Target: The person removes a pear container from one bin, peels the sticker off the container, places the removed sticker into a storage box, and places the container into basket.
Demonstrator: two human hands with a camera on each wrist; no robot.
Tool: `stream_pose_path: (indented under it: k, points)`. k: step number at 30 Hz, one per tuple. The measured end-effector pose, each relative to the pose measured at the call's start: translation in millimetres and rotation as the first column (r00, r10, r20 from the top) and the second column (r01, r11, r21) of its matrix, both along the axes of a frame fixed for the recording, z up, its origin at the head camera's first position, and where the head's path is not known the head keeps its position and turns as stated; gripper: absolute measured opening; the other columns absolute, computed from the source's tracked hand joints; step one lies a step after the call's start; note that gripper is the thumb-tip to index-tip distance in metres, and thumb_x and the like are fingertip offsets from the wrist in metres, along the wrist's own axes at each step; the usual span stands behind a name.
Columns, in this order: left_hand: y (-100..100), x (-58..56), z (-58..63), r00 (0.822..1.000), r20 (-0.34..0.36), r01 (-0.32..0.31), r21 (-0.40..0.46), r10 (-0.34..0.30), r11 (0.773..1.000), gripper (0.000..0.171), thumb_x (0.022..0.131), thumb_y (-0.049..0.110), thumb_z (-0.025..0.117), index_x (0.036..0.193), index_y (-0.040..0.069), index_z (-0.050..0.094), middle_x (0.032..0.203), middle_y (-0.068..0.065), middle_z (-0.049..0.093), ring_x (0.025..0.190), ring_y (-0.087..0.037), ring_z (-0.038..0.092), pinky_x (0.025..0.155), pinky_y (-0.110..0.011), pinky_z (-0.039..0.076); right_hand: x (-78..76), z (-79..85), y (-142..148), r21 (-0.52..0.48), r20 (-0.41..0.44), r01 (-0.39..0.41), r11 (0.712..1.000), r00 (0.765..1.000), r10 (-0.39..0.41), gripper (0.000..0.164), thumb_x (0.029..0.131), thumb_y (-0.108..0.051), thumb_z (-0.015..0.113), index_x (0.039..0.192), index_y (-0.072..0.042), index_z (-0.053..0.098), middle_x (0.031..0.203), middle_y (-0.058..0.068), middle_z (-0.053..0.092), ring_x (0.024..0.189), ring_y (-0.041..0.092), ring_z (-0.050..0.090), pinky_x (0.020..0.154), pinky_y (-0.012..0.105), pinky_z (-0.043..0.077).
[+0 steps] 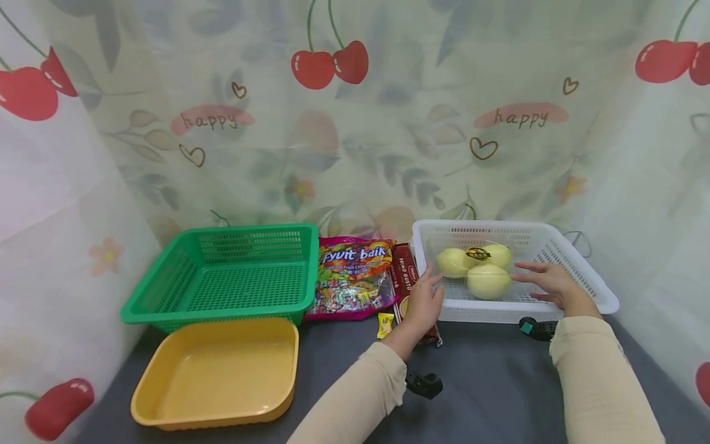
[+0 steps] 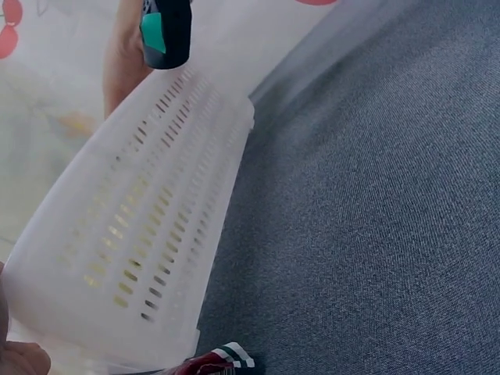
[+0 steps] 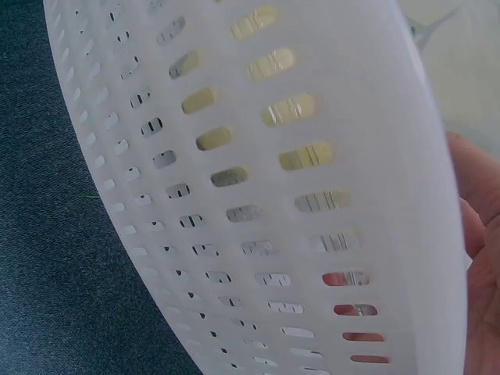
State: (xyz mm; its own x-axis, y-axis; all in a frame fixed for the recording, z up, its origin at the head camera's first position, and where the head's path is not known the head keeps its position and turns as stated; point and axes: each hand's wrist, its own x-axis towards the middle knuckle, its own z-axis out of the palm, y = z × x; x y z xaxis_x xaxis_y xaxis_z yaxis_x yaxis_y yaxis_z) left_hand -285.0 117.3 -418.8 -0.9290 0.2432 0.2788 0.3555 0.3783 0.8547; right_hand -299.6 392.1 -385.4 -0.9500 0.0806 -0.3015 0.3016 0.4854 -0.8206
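1. Well left of the white basket (image 1: pixel 471 311), my head view gives me a green basket (image 1: pixel 255 277). Also left of the white basket, but closer to the wearer, sits a yellow tray (image 1: pixel 222 379). All stand on a dark counter (image 1: pixel 482 376).
2. Nearer the white basket's left side I see a bright candy bag (image 1: pixel 352 277), a small yellow packet (image 1: pixel 385 325) and, just beside its wall, a dark red packet (image 1: pixel 405 277).
3. At the white basket's front left corner is my left grip (image 1: pixel 424 302), a bare hand, fingers spread, pinching nothing.
4. Inside the white basket is the fruit pack (image 1: pixel 478 267): three pale yellow fruits in clear wrap. I judge it fairly heavy, firm yet easily bruised, the wrap slick; I would cup the fruits low from both sides, not pull the film.
5. Over the white basket's right half, my right grip (image 1: pixel 554 285) is spread too, fingertips beside the pack; I cannot tell whether they touch.
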Motion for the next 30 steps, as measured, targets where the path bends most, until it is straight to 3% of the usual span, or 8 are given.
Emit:
stream_pose_path:
  k: [3, 6, 14, 19, 23, 27, 30]
  points:
    - [-1, -0.4, -0.4, 1.000, 0.006, 0.005, 0.018, -0.005, 1.000, 0.035, 0.095, 0.007, 0.047, 0.128, -0.001, 0.053, 0.149, -0.012, 0.034, 0.136, -0.025, 0.035, 0.108, -0.034, 0.037, -1.9, -1.0, -1, -0.015, -0.001, 0.001, 1.000, 1.000, -0.001, 0.079, 0.088, -0.038, 0.062, 0.146, -0.001, 0.024, 0.154, 0.025, 0.009, 0.137, 0.045, 0.020, 0.102, 0.048, 0.043]
    - [-1, 0.2, -0.3, 1.000, 0.007, 0.011, 0.025, -0.011, 1.000, 0.035, 0.094, 0.005, 0.047, 0.128, -0.003, 0.053, 0.148, -0.013, 0.036, 0.136, -0.026, 0.034, 0.111, -0.038, 0.032, -3.2, -2.3, 0, -0.021, -0.002, -0.006, 1.000, 1.000, 0.006, 0.078, 0.088, -0.037, 0.061, 0.146, 0.000, 0.025, 0.153, 0.026, 0.011, 0.136, 0.045, 0.021, 0.102, 0.047, 0.043]
    - [-4, 2.0, -0.8, 1.000, 0.007, 0.019, 0.015, -0.019, 1.000, 0.036, 0.094, 0.006, 0.047, 0.128, -0.005, 0.052, 0.147, -0.014, 0.037, 0.136, -0.026, 0.035, 0.112, -0.039, 0.031, -3.9, -7.1, 4, -0.040, -0.038, -0.044, 0.998, 0.998, 0.043, 0.074, 0.089, -0.036, 0.061, 0.144, 0.002, 0.029, 0.152, 0.027, 0.014, 0.135, 0.042, 0.026, 0.106, 0.050, 0.037]
    - [-5, 0.8, -0.8, 0.999, 0.020, 0.031, 0.020, -0.031, 0.999, 0.036, 0.095, 0.010, 0.048, 0.129, -0.004, 0.051, 0.147, -0.012, 0.038, 0.137, -0.025, 0.035, 0.111, -0.038, 0.032, -3.4, -5.1, 4, -0.050, -0.070, -0.007, 0.999, 0.998, 0.003, 0.069, 0.089, -0.038, 0.060, 0.143, -0.002, 0.034, 0.154, 0.024, 0.007, 0.135, 0.042, 0.026, 0.108, 0.050, 0.034]
    - [-5, 0.9, -0.1, 0.999, 0.018, 0.029, 0.013, -0.029, 1.000, 0.037, 0.095, 0.010, 0.048, 0.129, -0.002, 0.051, 0.146, -0.011, 0.040, 0.136, -0.024, 0.036, 0.111, -0.037, 0.032, -2.9, -4.3, 5, -0.072, -0.085, 0.009, 0.997, 0.996, -0.015, 0.075, 0.087, -0.042, 0.061, 0.143, -0.001, 0.032, 0.154, 0.023, 0.010, 0.133, 0.039, 0.030, 0.109, 0.050, 0.032]
    - [-5, 0.6, -0.1, 1.000, 0.006, 0.028, 0.002, -0.028, 1.000, 0.037, 0.095, 0.010, 0.049, 0.130, -0.002, 0.051, 0.146, -0.010, 0.040, 0.135, -0.023, 0.038, 0.111, -0.035, 0.033, -2.4, -4.7, 7, -0.075, -0.113, 0.006, 0.997, 0.993, -0.015, 0.073, 0.086, -0.044, 0.062, 0.141, -0.003, 0.036, 0.154, 0.022, 0.008, 0.109, 0.012, 0.052, 0.108, 0.045, 0.037]
    - [-4, 0.1, -1.0, 0.999, 0.009, 0.035, 0.005, -0.035, 0.999, 0.038, 0.095, 0.011, 0.049, 0.132, -0.001, 0.050, 0.146, -0.010, 0.040, 0.135, -0.022, 0.038, 0.111, -0.035, 0.033, -2.3, -5.1, 9, -0.092, -0.147, 0.011, 0.996, 0.989, -0.024, 0.060, 0.087, -0.039, 0.062, 0.133, -0.005, 0.043, 0.154, 0.020, 0.010, 0.089, -0.010, 0.051, 0.102, 0.036, 0.045]
